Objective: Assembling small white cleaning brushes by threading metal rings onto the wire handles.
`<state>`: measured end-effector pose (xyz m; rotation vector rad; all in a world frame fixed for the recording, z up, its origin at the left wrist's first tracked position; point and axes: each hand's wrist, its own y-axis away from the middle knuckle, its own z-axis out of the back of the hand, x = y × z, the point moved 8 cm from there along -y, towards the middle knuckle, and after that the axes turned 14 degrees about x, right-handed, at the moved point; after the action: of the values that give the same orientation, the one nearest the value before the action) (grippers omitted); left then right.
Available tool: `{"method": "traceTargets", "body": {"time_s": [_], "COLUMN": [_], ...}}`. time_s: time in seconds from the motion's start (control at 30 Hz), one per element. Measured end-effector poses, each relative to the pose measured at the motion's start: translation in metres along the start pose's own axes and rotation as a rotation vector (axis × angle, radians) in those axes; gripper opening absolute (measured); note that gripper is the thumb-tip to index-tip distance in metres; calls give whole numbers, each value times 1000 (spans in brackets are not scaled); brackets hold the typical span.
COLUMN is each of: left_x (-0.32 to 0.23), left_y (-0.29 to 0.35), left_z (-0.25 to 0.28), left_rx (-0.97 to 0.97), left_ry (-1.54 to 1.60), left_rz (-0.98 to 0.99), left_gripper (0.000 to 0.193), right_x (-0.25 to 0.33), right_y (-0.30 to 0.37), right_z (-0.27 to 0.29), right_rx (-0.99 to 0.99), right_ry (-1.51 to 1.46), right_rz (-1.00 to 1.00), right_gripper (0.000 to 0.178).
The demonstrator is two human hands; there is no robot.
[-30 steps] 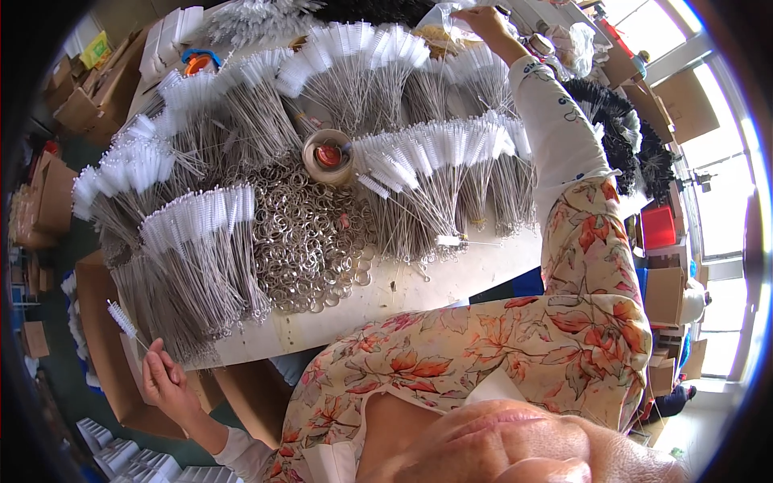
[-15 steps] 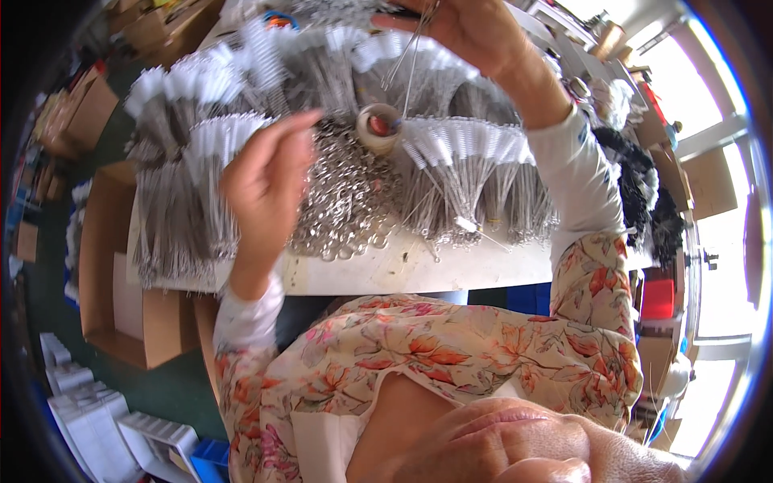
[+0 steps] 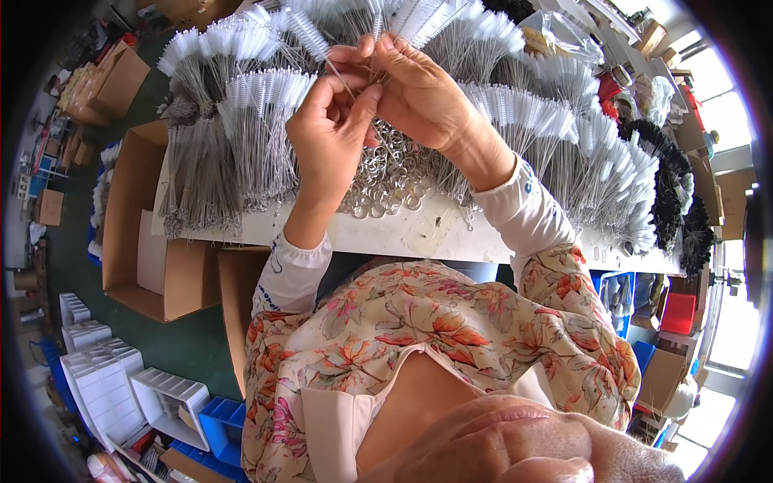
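Note:
Over the far part of the table my two hands meet, fingertips close together. My left hand [image 3: 332, 133] is closed, thumb and fingers pinching the thin wire stem of a brush whose white bristle head [image 3: 307, 34] sticks up to the far left. My right hand [image 3: 427, 101] is closed too, around the stems of a few wire brushes; their white bristles [image 3: 427, 20] fan out beyond the fingers. Fingers partly cover where the stems cross. Below the hands lies a heap of shiny metal rings [image 3: 382, 181].
Bundles of white-bristled wire brushes [image 3: 262, 145] stand left of the rings, and more brushes [image 3: 600, 173] stand to the right. Black-bristled brushes [image 3: 656, 185] sit at the table's right end. An open cardboard box [image 3: 189, 282] stands beside the white table's [image 3: 358, 233] left edge.
My hands were apart and have come together over the rings. The right hand has drawn back from the far side with brushes; the left hand has closed on a stem. The view has shifted.

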<state>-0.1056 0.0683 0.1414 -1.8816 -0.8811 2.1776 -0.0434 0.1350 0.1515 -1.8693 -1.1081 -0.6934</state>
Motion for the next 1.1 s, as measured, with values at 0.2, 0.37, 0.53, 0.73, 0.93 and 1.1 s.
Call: {"method": "traceTargets", "body": {"time_s": [0.2,0.37,0.53,0.73,0.93,1.1], "left_x": [13,30,47,56,56,56], "left_y": [0,5,10,15,18,22], "left_z": [0,-7,-12,-10,-7,-7], "left_rx": [42,132,178,185,188,173], "left_ry": [81,379,616,582,507,429], "left_rz": [93,267,367,367,338,359], "left_gripper": [13,11,13,14,14,12], "right_x": [-9,-18,-29,-32,-36,-44], "right_y": [11,24,30,33,31,37], "right_z": [12,32,37,47,32,37], "right_rx": [-64,-127,-105,-184,-152,-220], "right_ry": [2,-110,-94,13,-119,-117], "right_rz": [-38,-51,-74,-59,-163,-144], "right_gripper": [32,30,29,30,25,18]}}
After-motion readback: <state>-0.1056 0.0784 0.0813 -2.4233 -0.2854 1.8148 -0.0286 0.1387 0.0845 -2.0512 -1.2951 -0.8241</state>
